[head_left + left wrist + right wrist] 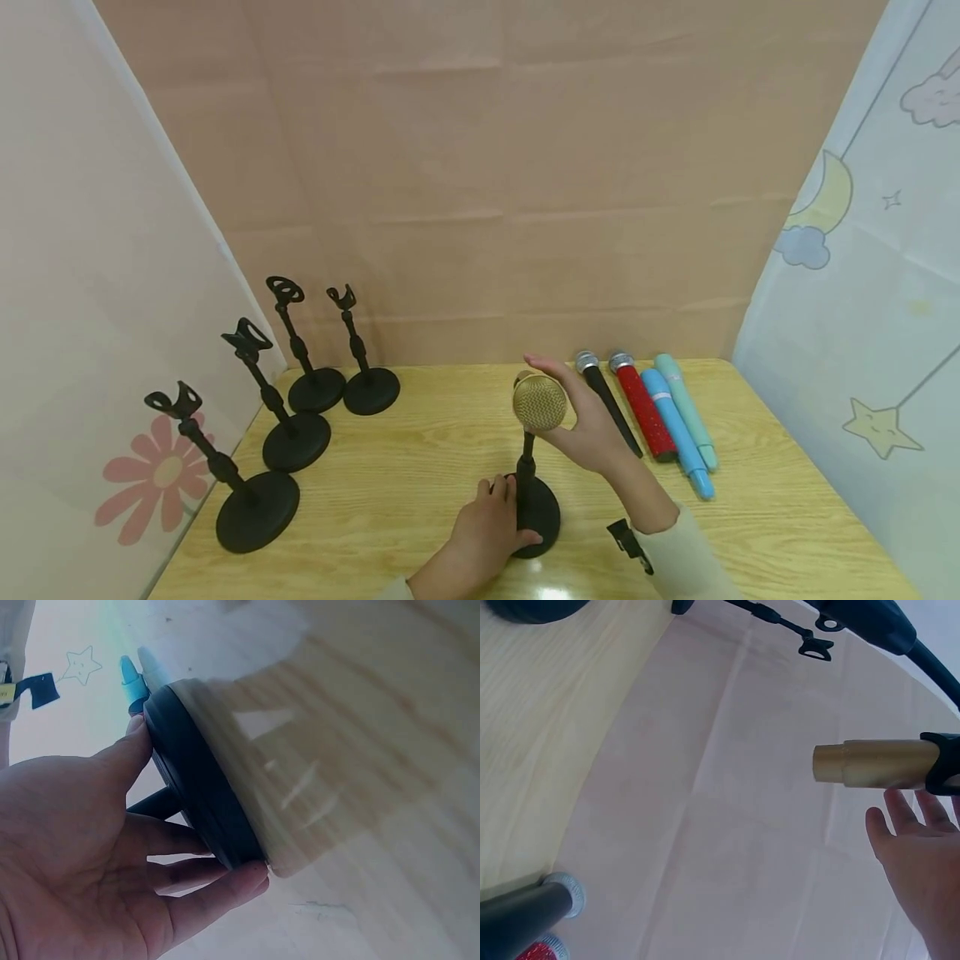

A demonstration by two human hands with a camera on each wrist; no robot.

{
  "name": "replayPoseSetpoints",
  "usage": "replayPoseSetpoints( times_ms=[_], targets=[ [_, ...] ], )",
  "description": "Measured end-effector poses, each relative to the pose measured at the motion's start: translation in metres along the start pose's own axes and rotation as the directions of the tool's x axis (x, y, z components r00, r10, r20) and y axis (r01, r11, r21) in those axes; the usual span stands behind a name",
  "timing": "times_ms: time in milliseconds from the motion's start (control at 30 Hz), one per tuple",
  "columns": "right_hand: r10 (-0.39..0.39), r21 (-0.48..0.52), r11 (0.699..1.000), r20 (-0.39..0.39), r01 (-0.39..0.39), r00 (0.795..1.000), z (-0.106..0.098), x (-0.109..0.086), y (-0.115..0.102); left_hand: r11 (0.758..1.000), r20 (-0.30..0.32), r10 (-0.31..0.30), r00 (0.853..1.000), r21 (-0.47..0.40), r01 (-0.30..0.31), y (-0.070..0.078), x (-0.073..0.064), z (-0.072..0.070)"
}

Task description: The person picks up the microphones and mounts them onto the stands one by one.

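Observation:
A gold microphone (540, 402) sits in the clip (940, 769) of a black microphone stand (543, 510), its mesh head facing me. My left hand (486, 527) grips the stand's round base, thumb on one side and fingers around the other; the left wrist view shows the base (196, 772) between them. Beside the microphone is my right hand (588, 423), thumb and fingers spread apart. In the right wrist view the fingertips come right up under the gold handle (885, 765) near the clip.
Several black stands with bare clips, such as one stand (258, 510), line the left side. At right lie a black microphone (611, 404), a red glittery one (647, 408), a blue one (678, 433) and a mint one (688, 408). A papered wall (480, 208) closes the back.

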State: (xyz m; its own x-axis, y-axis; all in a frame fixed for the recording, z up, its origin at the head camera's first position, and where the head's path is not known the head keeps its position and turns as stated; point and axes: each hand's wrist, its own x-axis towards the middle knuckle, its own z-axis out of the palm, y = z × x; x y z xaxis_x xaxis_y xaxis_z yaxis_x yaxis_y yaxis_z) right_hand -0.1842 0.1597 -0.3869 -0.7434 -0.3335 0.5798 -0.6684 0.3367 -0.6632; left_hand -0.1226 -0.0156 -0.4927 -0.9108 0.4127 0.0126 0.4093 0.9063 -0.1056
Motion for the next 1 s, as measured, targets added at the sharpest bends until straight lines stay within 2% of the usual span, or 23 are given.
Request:
replayPoseSetpoints(
  times_ms=[333, 533, 667, 1000],
  targets=[
    [0.066, -0.08, 0.995, 0.01, -0.065, 0.998, -0.005, -0.032, 0.014, 0.996, 0.052, -0.014, 0.999, -0.088, 0.018, -0.001, 0.0, -0.005],
    [0.066, -0.165, 0.985, 0.081, -0.052, 0.994, -0.001, -0.05, 0.023, 0.991, 0.053, -0.009, 0.999, -0.13, 0.016, -0.004, 0.001, -0.005],
    [0.1, -0.204, 0.976, 0.131, -0.072, 0.986, 0.002, -0.06, 0.027, 0.988, 0.045, 0.008, 0.999, -0.152, -0.001, -0.009, 0.001, -0.002],
    [0.153, -0.221, 0.97, 0.244, -0.099, 0.958, 0.007, -0.071, 0.032, 0.969, 0.037, 0.088, 0.995, -0.236, -0.077, -0.025, 0.001, 0.001]
  ],
)
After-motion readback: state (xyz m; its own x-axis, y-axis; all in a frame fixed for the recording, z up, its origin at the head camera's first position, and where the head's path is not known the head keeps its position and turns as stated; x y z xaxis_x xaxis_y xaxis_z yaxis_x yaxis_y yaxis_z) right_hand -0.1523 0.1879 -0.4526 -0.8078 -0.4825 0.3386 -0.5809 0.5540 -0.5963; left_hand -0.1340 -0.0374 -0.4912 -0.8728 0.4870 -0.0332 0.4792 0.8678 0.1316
